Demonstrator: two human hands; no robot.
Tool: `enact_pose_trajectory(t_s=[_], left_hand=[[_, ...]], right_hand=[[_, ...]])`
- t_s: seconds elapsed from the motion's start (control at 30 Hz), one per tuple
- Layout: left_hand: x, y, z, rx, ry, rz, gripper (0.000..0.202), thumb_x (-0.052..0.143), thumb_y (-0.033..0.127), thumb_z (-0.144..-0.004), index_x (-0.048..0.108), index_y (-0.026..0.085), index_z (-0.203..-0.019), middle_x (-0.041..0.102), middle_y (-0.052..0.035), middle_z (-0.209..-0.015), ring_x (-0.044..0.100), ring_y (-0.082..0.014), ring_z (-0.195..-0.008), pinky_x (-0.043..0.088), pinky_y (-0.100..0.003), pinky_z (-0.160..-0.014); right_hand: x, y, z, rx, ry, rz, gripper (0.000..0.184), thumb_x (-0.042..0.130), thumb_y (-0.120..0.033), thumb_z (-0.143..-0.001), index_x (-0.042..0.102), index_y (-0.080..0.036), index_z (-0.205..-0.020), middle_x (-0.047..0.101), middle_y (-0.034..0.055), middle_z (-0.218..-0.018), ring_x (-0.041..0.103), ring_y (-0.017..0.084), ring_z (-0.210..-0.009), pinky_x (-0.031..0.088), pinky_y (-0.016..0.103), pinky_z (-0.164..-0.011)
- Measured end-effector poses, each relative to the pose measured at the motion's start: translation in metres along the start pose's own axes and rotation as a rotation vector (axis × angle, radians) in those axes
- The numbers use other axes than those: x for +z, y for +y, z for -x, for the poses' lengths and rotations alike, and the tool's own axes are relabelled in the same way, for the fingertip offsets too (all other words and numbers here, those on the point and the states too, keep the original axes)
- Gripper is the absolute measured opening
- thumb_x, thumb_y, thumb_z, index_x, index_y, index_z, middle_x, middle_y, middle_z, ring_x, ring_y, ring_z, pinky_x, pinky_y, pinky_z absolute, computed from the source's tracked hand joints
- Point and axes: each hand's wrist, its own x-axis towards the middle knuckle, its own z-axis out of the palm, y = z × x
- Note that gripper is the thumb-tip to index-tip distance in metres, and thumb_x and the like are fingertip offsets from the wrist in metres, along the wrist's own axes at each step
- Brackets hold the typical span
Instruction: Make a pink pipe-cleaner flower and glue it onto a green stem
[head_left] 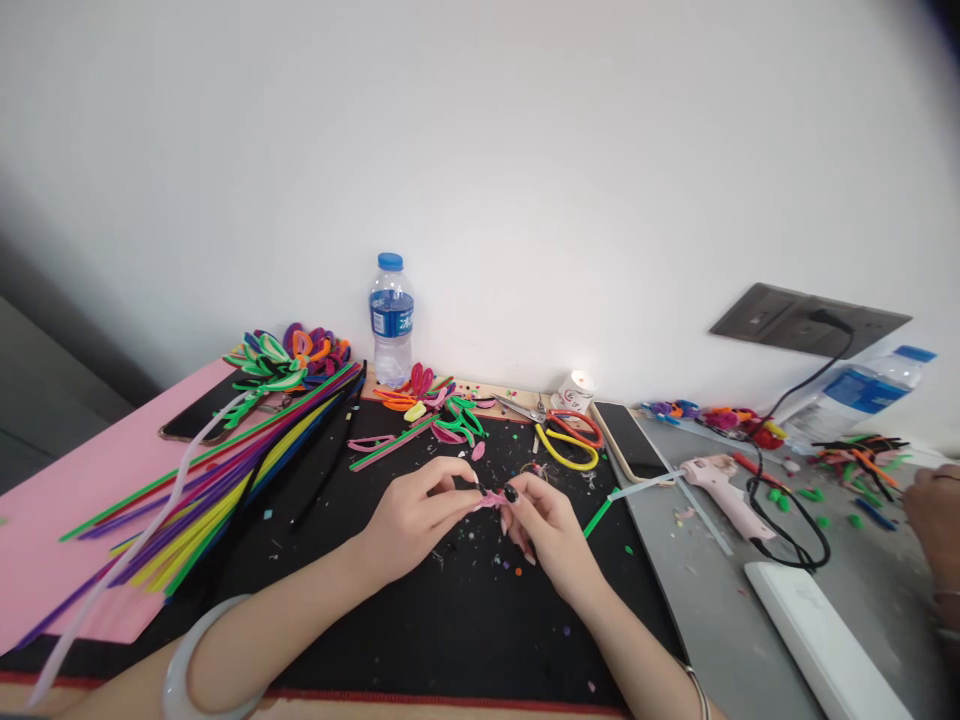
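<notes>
Both my hands meet over the black mat (480, 640), pinching a short pink pipe cleaner piece (492, 499) between them. My left hand (421, 515) grips its left end with thumb and forefinger. On the other end, my right hand (546, 530) has thumb and fingers closed; dark polish shows on a nail. The piece's exact shape is mostly hidden by the fingertips. Just beyond my hands lie looped green pipe cleaners (459, 420) and pink loops. Scissors (574, 440) with yellow and orange handles rest behind my right hand.
Long coloured pipe cleaners (232, 490) lie at left beside a bunch of pipe cleaner flowers (292, 360). A water bottle (391, 325) stands by the wall. To the right are a phone (631, 440), a glue gun (727, 495) with its cord, and another person's hand (934, 515).
</notes>
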Motion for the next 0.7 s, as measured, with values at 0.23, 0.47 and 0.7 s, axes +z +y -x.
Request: enact_pose_trajectory(t_s=[0.23, 0.47, 0.7], left_hand=[[0.001, 0.001, -0.002, -0.059, -0.008, 0.067, 0.016, 0.052, 0.013, -0.086, 0.065, 0.019, -0.094, 0.058, -0.0072, -0.099, 0.056, -0.0090, -0.067, 0.049, -0.023, -0.066], [0.003, -0.001, -0.002, -0.036, -0.031, 0.116, 0.015, 0.051, 0.012, -0.086, 0.064, 0.016, -0.093, 0.061, -0.0073, -0.094, 0.060, -0.0123, -0.078, 0.050, -0.023, -0.073], [0.002, 0.001, -0.004, -0.168, -0.053, 0.191, 0.016, 0.051, 0.015, -0.085, 0.064, 0.019, -0.094, 0.060, -0.0078, -0.100, 0.060, -0.0133, -0.078, 0.051, -0.025, -0.072]], right_hand=[[0.000, -0.003, 0.001, 0.015, 0.082, 0.054, 0.030, 0.052, -0.046, -0.082, 0.046, -0.019, -0.070, 0.043, -0.0075, -0.050, 0.032, 0.006, -0.039, 0.023, 0.018, -0.036], [0.003, 0.008, -0.002, 0.063, 0.025, 0.027, 0.031, 0.046, -0.044, -0.086, 0.042, -0.020, -0.067, 0.044, -0.0070, -0.052, 0.032, 0.006, -0.037, 0.020, 0.018, -0.035], [0.000, 0.010, -0.003, 0.027, 0.015, 0.011, 0.031, 0.045, -0.043, -0.085, 0.038, -0.021, -0.065, 0.031, -0.0085, -0.052, 0.026, 0.007, -0.042, 0.022, 0.020, -0.040]])
